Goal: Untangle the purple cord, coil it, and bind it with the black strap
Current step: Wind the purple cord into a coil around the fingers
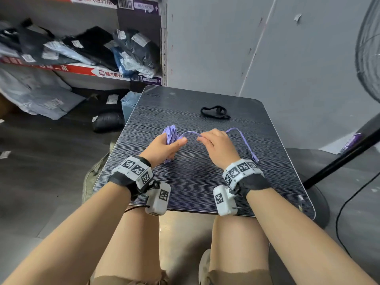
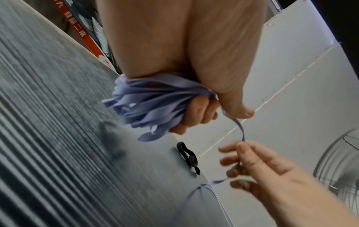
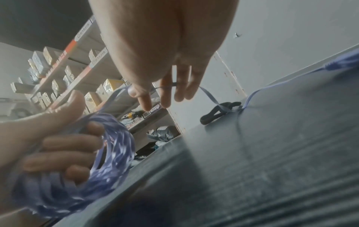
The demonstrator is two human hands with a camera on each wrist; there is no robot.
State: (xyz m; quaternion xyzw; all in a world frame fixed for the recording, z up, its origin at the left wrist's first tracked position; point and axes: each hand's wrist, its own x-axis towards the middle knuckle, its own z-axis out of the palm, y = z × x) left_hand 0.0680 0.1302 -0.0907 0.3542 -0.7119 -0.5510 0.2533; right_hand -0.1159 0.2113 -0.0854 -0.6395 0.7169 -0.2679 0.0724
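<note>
My left hand (image 1: 164, 144) grips a thick bundle of coiled flat purple cord (image 1: 171, 134) just above the dark table (image 1: 185, 186); its fingers (image 2: 196, 113) curl round the loops (image 2: 147, 106). From the bundle a loose length arcs right to my right hand (image 1: 213, 140), which pinches it between thumb and fingers (image 2: 244, 147). Past that hand the free tail (image 1: 245, 140) trails down the table to its end near my right wrist. The black strap (image 1: 214, 113) lies curled on the table beyond both hands, also in the wrist views (image 2: 189, 156) (image 3: 217, 112).
Shelves with bagged clothes (image 1: 82, 46) stand at the back left, with more bags on the floor. A grey wall panel (image 1: 267, 48) is behind the table. A fan (image 1: 370, 48) and its black pole (image 1: 339, 161) are on the right.
</note>
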